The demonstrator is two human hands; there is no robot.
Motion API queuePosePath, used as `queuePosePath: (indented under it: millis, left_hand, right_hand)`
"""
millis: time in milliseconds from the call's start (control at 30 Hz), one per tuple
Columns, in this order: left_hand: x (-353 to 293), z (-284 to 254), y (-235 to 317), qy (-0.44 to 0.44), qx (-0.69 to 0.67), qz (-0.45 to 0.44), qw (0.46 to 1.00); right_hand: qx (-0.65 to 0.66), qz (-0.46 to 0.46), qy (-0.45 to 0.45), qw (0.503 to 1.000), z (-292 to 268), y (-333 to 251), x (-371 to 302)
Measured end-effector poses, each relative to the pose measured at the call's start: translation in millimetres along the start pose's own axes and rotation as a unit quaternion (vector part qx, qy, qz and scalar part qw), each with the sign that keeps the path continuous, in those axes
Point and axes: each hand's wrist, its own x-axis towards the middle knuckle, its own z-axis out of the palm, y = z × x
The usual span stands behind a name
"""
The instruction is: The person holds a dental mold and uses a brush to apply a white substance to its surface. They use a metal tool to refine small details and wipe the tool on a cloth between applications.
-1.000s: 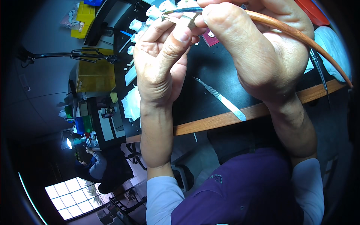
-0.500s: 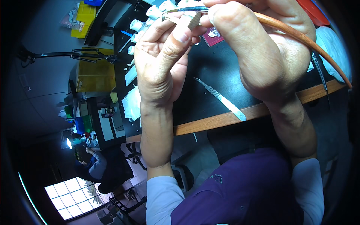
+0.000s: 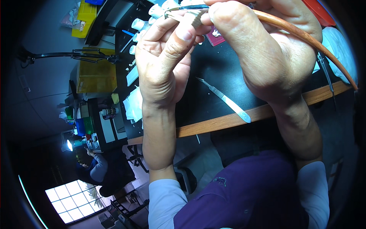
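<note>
Near the top middle, my left hand [image 3: 162, 72] has its thumb and fingers closed on a small pale ridged piece [image 3: 196, 18]. My right hand [image 3: 263, 49] grips a slim brush [image 3: 289, 27] with a curved-looking wooden handle and a shiny metal collar. The brush tip reaches left, over the fingers of my left hand and close to the piece; whether it touches cannot be made out. Below the hands, a scalpel [image 3: 225, 100] lies slanted on the black tabletop [image 3: 206, 114], its handle end over the wooden edge.
White-capped bottles [image 3: 140, 24] stand behind my left hand. A white crumpled cloth [image 3: 133, 106] lies at the left, a pale bag [image 3: 337, 53] and thin metal tool [image 3: 326, 74] at the right. A black lamp arm [image 3: 72, 56] spans the left. Another person [image 3: 97, 168] sits farther off.
Both hands keep their hold, with only a very slight shift of the fingers and the ridged piece. The scalpel lies where it was.
</note>
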Motion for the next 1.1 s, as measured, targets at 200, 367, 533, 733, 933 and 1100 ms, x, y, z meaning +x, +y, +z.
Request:
queuePosePath:
  millis: [200,367,533,733,933,1100]
  left_hand:
    - [0.2,-5.6,-0.5,-0.019,-0.010,0.001,1.000]
    - [-0.9,-5.5,0.3,-0.007,-0.013,-0.008,1.000]
    - [-1.2,-6.8,-0.2,-0.008,-0.019,-0.005,1.000]
    - [-0.8,-5.4,-0.3,-0.014,-0.008,-0.002,1.000]
    - [-2.1,-3.6,-0.5,-0.006,-0.003,0.001,1.000]
    - [1.4,-3.5,0.3,-0.020,0.004,-0.011,1.000]
  right_hand:
    - [0.009,0.005,0.007,1.000,-0.7,-0.2,-1.0]
    - [0.017,0.009,0.012,1.000,2.4,0.5,-1.0]
    - [0.025,0.014,0.018,0.999,4.4,0.7,-1.1]
    - [0.034,0.020,0.024,0.999,4.5,2.6,-1.0]
    - [0.044,0.025,0.031,0.998,4.4,2.1,-1.7]
    - [0.052,0.028,0.037,0.998,6.8,0.4,-3.2]
